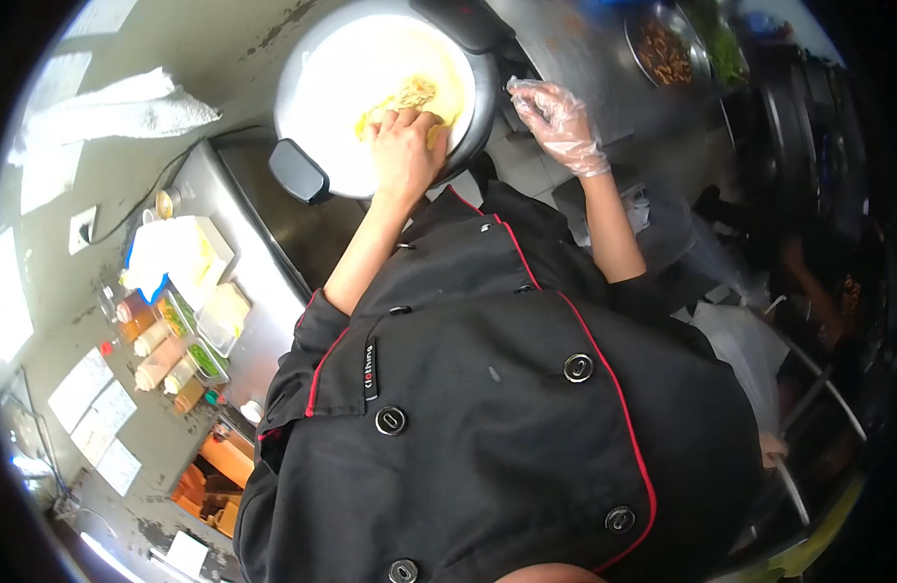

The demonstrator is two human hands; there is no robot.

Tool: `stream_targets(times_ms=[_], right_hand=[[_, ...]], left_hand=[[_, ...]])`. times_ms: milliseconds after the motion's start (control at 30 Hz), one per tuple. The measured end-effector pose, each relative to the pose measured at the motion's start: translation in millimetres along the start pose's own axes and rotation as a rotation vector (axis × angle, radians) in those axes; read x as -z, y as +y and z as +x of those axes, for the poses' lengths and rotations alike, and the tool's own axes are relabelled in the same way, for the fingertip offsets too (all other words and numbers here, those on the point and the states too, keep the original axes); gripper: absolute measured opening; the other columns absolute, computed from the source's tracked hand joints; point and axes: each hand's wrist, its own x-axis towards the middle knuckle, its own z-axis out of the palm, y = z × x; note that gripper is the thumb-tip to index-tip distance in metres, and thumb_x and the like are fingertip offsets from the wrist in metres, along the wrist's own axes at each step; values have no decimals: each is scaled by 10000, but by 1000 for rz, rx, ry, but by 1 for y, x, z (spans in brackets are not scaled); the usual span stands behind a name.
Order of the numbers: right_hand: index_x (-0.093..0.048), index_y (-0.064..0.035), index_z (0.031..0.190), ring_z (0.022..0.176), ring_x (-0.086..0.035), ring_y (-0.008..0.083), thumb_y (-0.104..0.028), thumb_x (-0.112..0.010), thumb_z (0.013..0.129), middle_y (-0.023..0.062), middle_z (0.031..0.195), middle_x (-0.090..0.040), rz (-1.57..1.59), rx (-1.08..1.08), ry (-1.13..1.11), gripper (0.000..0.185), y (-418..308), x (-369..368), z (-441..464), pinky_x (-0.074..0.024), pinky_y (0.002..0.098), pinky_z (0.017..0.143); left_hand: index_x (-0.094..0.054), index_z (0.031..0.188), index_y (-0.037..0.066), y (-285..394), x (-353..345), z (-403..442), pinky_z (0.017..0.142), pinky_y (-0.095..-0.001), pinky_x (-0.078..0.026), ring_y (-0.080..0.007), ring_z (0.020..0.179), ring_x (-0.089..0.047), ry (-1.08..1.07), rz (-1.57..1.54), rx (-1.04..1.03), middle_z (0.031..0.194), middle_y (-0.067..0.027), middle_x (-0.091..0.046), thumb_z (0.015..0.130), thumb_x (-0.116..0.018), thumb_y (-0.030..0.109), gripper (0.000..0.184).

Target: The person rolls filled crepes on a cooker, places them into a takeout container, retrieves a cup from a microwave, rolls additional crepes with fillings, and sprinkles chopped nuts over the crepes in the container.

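A large round pot point(291, 80) with black handles stands at the top, its bright inside washed out. In it lies a clump of yellow, shredded-looking food point(416, 92); I cannot tell what kind. My bare left hand point(407, 154) reaches over the near rim, palm down, its fingers curled into this clump. To the right of the pot, my right hand point(562, 128) wears a clear plastic glove. It hangs in the air away from the pot, fingers loosely bent and apart, with nothing visible in it.
A steel counter point(259, 282) on the left carries sauce bottles point(162, 364) and clear containers of green food point(207, 358). A white cloth point(128, 112) is by the wall. A bowl of brown pieces point(665, 53) stands upper right. Plastic bags point(735, 340) are at right.
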Motion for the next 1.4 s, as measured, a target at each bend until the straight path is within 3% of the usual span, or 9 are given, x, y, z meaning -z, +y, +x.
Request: stream_targets(times_ms=[333, 367, 600, 700, 800, 1000, 1400], right_hand=[[-705, -90, 1064, 1002, -671, 286, -143, -677, 897, 95, 1097, -697, 19, 25, 33, 177, -3, -13, -11, -542, 369, 861], [-708, -79, 1034, 936, -666, 337, -157, -673, 875, 132, 1028, -695, 24, 53, 68, 180, -3, -18, -11, -547, 404, 831], [-706, -66, 1008, 957, -664, 313, -176, -667, 875, 117, 1055, -690, 39, -8, 71, 177, 3, -27, -18, -546, 390, 842], [-691, -84, 1066, 979, -664, 308, -81, -695, 864, 107, 1079, -686, 56, -13, 82, 202, 9, -26, -19, -544, 388, 856], [-704, -65, 1025, 954, -665, 307, -139, -660, 875, 106, 1062, -689, 24, 23, 138, 172, 11, -22, -19, -551, 381, 844], [-711, -64, 1039, 965, -664, 312, -107, -667, 870, 117, 1077, -683, 36, -20, 142, 181, 19, -24, -23, -551, 379, 849], [-720, -81, 1017, 945, -666, 320, -111, -682, 842, 124, 1030, -689, 43, 7, 132, 181, 18, -26, -14, -551, 390, 822]], left_hand=[[-746, 822, 148, -6, -1, 4, 795, -418, -452, -280, 881, -638, -71, -17, 38, 879, -51, -700, 803, -719, 244, 102], [-747, 825, 150, -5, 1, 5, 801, -420, -452, -279, 883, -638, -60, -19, 28, 888, -49, -701, 804, -717, 245, 102], [-774, 860, 175, 2, 9, 34, 826, -431, -436, -260, 951, -605, -44, 59, -32, 1017, -12, -686, 789, -732, 265, 122], [-792, 865, 179, 6, -1, 45, 861, -433, -411, -265, 999, -576, -50, 99, -62, 1041, -21, -671, 768, -750, 310, 168], [-773, 833, 157, 11, -6, 50, 843, -444, -398, -268, 987, -557, -27, 126, -90, 1005, -26, -652, 759, -745, 326, 186], [-791, 872, 166, 4, -10, 53, 874, -439, -394, -268, 1004, -565, -90, 155, -47, 1029, -21, -657, 764, -756, 354, 221], [-792, 826, 165, 9, -9, 50, 861, -445, -404, -258, 1001, -571, -70, 123, -69, 1039, 4, -659, 737, -754, 263, 138]])
